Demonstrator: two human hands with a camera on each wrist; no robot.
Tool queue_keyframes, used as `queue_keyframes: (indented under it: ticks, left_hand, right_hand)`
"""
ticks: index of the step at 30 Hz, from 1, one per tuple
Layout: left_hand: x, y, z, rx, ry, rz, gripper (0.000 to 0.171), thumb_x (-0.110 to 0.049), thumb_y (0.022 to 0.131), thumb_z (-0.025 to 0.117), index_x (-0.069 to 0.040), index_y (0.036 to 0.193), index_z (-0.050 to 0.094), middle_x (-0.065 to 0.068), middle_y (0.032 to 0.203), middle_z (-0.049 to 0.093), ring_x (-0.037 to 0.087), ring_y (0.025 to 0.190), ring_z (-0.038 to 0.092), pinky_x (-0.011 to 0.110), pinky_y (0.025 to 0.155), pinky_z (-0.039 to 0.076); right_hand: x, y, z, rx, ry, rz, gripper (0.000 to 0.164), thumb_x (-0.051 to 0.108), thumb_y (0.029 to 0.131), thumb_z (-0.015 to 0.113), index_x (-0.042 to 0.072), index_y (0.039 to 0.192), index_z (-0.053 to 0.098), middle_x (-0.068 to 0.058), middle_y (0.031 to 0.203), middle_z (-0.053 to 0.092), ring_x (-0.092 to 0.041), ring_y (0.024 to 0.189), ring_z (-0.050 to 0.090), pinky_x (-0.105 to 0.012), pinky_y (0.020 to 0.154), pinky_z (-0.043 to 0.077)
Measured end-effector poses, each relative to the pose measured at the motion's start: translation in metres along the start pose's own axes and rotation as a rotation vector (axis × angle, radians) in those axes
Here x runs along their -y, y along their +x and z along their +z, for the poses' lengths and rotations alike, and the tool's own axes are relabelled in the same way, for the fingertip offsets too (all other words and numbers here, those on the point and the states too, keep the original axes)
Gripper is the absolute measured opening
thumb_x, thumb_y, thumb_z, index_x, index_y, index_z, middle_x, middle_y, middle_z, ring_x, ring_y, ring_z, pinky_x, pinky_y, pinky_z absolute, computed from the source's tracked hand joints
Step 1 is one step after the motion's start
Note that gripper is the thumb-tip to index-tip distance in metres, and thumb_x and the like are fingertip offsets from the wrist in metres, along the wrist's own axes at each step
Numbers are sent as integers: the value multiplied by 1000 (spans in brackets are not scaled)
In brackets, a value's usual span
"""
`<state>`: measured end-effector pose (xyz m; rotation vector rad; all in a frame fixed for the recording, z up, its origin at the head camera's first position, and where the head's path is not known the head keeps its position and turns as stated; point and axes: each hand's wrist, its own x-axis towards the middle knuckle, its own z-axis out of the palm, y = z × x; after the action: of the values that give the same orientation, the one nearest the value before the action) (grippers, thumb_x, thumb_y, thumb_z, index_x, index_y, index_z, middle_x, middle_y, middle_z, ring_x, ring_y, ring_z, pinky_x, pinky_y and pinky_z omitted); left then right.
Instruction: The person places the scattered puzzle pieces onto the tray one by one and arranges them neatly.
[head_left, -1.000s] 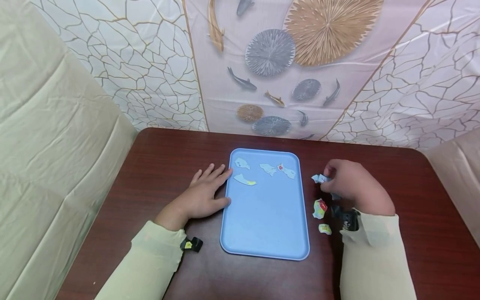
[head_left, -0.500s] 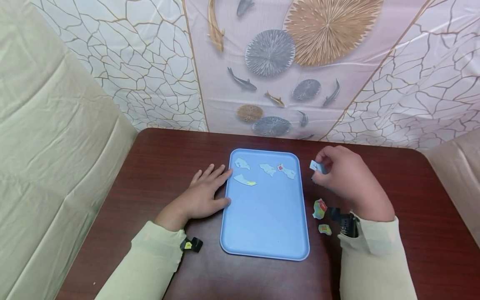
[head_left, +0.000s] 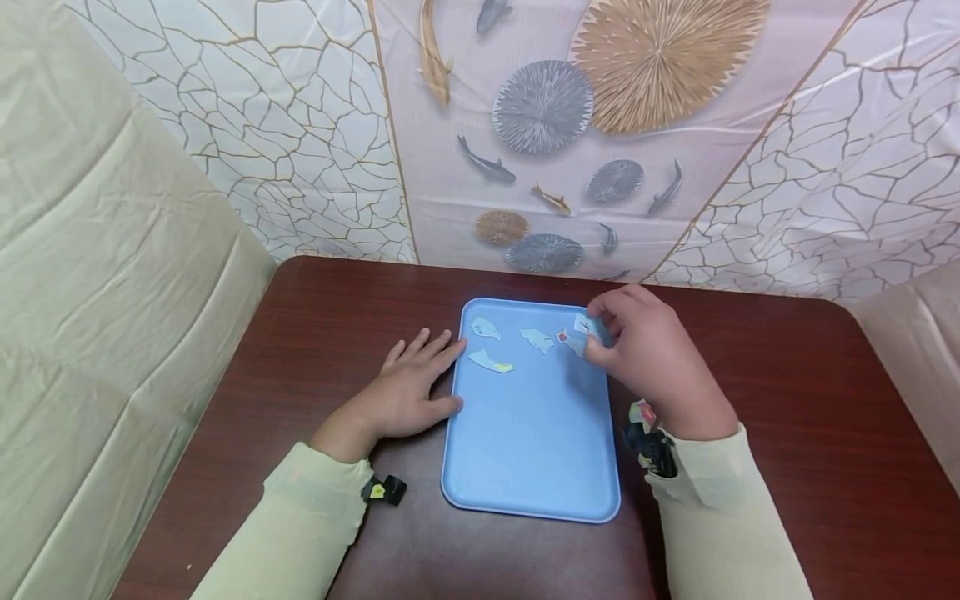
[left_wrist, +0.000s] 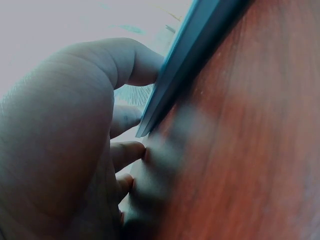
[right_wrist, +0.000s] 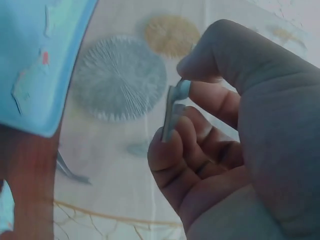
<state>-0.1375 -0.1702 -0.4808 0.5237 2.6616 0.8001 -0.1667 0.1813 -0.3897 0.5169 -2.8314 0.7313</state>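
Note:
My right hand [head_left: 652,354] pinches a small pale-blue piece [head_left: 584,325] with a dark mark between thumb and fingers, above the top right corner of the blue tray [head_left: 528,442]. In the right wrist view this piece [right_wrist: 169,112] is seen nearly edge-on. Below it on the tray lies an irregular pale piece with a red spot [head_left: 562,337], partly covered. A jagged pale piece [head_left: 537,339], another at the upper left [head_left: 486,328] and a curved one with a yellow end [head_left: 491,362] lie flat nearby. My left hand [head_left: 405,398] rests spread out, thumb and index finger touching the tray's left edge.
Right of the tray, a multicoloured piece [head_left: 642,412] lies on the dark wooden table [head_left: 810,433], partly hidden by the black wrist device [head_left: 651,448]. A patterned cloth [head_left: 540,150] hangs behind the table's far edge.
My right hand has picked up the pale-blue piece from the table right of the tray and carried it left over the tray's top right corner. The left hand has stayed still.

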Motion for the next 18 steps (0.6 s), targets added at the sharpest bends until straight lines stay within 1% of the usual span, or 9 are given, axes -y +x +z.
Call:
queue_keyframes:
  ticks: [6, 13, 18]
  left_hand:
    - [1, 0, 1, -2, 6, -3, 88, -52, 106, 64, -34, 181, 22, 1, 191, 16, 32, 179, 0, 67, 140, -3]
    - [1, 0, 1, -3, 6, -4, 88, -52, 106, 64, -33, 181, 22, 1, 191, 16, 32, 179, 0, 66, 140, -3]
    - [1, 0, 1, -4, 5, -4, 88, -51, 106, 64, -34, 181, 22, 1, 191, 16, 32, 179, -1, 66, 140, -3]
  right_hand:
    - [1, 5, 22, 19, -23, -55, 24, 7, 90, 83, 3, 113, 80, -12, 110, 70, -29, 90, 68, -44, 76, 58]
    - [1, 11, 47, 66, -26, -118, 22, 9, 90, 84, 3, 111, 82, -12, 106, 72, -25, 86, 67, -42, 76, 59]
    - [3, 14, 57, 105, -34, -116, 25, 12, 92, 87, 3, 115, 83, -12, 105, 71, -24, 86, 64, -42, 78, 59]
